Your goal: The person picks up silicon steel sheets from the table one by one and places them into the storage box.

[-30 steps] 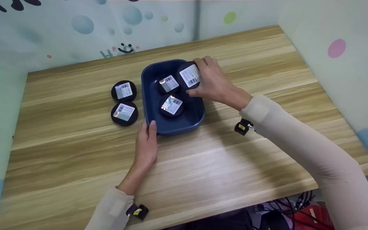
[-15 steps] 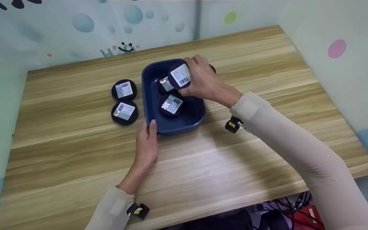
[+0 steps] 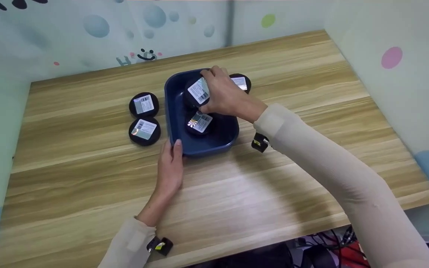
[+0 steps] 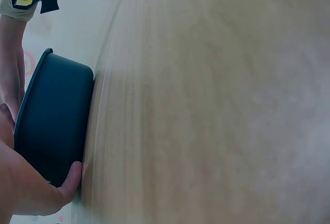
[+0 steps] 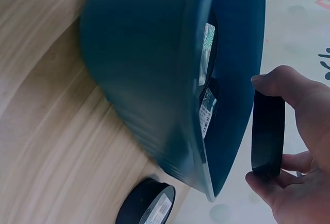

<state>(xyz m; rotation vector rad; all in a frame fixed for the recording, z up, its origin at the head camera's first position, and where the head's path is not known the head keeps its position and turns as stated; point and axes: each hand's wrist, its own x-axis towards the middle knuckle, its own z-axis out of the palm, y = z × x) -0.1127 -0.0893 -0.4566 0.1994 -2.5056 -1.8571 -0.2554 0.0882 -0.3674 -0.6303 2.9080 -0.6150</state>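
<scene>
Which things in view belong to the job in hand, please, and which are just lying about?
In the job:
tub, held by left hand
held disc, in right hand
two discs in the tub
likely, three discs on the table

Seemingly lying about:
cables
red object

Upper left in the head view, the pale wall (image 3: 69, 48) bears a grey H (image 3: 123, 61) and black smiley (image 3: 146, 55); print on the round black discs' (image 3: 143, 105) white barcode labels (image 3: 144, 129) is illegible.
</scene>
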